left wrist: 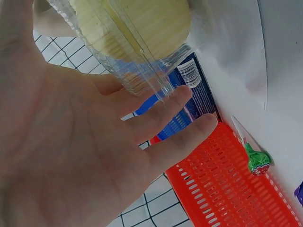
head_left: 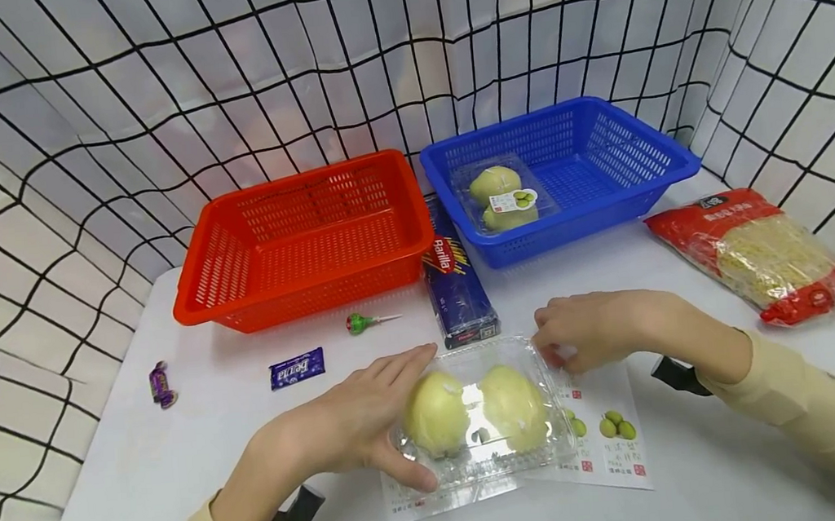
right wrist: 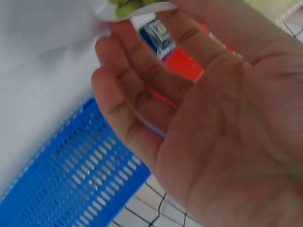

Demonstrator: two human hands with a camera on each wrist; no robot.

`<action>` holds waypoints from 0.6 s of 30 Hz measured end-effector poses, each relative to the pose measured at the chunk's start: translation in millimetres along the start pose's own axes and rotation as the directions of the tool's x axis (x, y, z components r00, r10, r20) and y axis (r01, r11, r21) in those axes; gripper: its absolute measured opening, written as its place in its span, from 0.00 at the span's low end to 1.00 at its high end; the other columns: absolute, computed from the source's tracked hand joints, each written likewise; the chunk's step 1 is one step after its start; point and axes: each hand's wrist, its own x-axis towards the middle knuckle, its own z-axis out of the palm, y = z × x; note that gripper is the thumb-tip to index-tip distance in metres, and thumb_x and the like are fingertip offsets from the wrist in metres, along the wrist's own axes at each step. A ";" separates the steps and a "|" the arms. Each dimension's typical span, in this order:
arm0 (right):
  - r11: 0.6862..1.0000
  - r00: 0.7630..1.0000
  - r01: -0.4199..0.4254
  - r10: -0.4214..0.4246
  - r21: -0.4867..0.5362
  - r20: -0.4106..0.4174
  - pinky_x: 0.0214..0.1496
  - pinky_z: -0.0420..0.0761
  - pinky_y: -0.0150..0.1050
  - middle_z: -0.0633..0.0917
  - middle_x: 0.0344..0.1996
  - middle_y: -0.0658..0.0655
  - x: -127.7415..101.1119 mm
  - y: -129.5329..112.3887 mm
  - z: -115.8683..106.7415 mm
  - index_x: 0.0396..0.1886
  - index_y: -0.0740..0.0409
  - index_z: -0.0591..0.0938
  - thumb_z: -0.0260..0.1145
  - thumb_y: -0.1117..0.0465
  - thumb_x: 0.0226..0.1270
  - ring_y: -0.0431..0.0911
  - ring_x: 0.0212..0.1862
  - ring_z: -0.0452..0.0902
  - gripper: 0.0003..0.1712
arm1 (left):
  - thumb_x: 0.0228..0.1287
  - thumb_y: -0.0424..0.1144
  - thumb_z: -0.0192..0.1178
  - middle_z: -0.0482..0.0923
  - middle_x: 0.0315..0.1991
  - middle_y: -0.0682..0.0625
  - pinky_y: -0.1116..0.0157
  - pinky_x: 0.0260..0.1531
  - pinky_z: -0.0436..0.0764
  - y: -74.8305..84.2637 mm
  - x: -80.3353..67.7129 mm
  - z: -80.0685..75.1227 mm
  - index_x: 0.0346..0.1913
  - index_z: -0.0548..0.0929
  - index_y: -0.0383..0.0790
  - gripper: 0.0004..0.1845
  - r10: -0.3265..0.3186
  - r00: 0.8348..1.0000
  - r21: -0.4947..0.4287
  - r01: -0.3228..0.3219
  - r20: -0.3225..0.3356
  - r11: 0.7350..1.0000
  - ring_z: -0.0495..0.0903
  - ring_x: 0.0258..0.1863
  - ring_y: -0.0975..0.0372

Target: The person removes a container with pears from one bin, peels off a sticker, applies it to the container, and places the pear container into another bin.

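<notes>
I'm over the near edge of the white table (head_left: 181, 443) now, both hands at the clear clamshell of pears (head_left: 483, 415), which sits on its printed paper label (head_left: 608, 434) close to the front edge. My left hand (head_left: 349, 425) has its fingers straight and spread, flat against the left side of the box with the thumb along its near wall; the left wrist view shows the open palm just under the plastic. My right hand (head_left: 600, 329) is at the far right corner of the box, fingers bent down toward the lid edge, but I cannot tell whether they actually pinch it.

By my reckoning this is about the halfway mark: one identical pear pack (head_left: 504, 196) already lies in the blue basket (head_left: 663, 161) at the far right of the table, while the red basket (head_left: 203, 306) at the far middle has nothing in it. Still out on the table I see the blue pasta box (head_left: 460, 294) between the baskets, the lollipop (head_left: 359, 323), the purple candy bar (head_left: 297, 368), a wrapped sweet (head_left: 161, 385) near the left edge and the noodle bag (head_left: 759, 254) at the right edge
</notes>
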 end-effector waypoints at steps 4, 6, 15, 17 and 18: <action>0.998 0.998 0.039 -0.042 0.057 0.047 0.45 0.79 0.35 0.79 0.36 0.44 -10.5 6.7 -8.2 0.36 0.39 0.82 0.70 0.62 0.66 0.41 0.43 0.73 0.09 | 0.43 0.71 0.75 0.53 0.83 0.46 0.42 0.79 0.60 1.0 0.0 0.4 0.83 0.48 0.42 0.71 0.005 1.000 0.019 -0.005 -0.014 1.000 0.58 0.80 0.49; 0.994 0.996 0.050 -0.057 0.096 0.065 0.44 0.79 0.35 0.80 0.36 0.43 -16.2 10.3 -12.8 0.36 0.40 0.81 0.69 0.61 0.67 0.41 0.42 0.74 0.09 | 0.43 0.71 0.75 0.53 0.83 0.46 0.42 0.79 0.60 1.5 0.0 0.1 0.83 0.48 0.41 0.71 0.002 1.000 0.024 -0.002 -0.017 1.000 0.58 0.80 0.49; 0.973 0.979 0.125 -0.153 0.193 0.135 0.43 0.74 0.33 0.81 0.35 0.40 -18.2 28.9 -19.6 0.36 0.44 0.78 0.64 0.62 0.69 0.38 0.40 0.75 0.06 | 0.43 0.69 0.77 0.54 0.83 0.51 0.43 0.81 0.58 2.8 0.2 0.4 0.84 0.49 0.46 0.70 -0.046 0.999 -0.009 0.046 0.002 0.999 0.56 0.81 0.51; 0.968 0.975 0.129 -0.163 0.213 0.149 0.43 0.74 0.33 0.81 0.36 0.40 -17.0 31.2 -19.4 0.38 0.45 0.77 0.64 0.62 0.70 0.38 0.41 0.75 0.05 | 0.43 0.69 0.77 0.54 0.83 0.51 0.42 0.80 0.58 2.4 0.6 0.6 0.84 0.49 0.46 0.70 -0.043 0.999 -0.012 0.043 0.003 0.999 0.56 0.81 0.51; 0.967 0.974 0.128 -0.165 0.222 0.155 0.43 0.73 0.33 0.81 0.36 0.40 -16.9 32.0 -19.3 0.38 0.46 0.77 0.63 0.62 0.70 0.38 0.41 0.75 0.05 | 0.43 0.69 0.77 0.53 0.83 0.51 0.42 0.80 0.58 2.4 0.7 0.5 0.84 0.49 0.46 0.70 -0.042 0.999 -0.011 0.042 0.003 0.999 0.56 0.81 0.51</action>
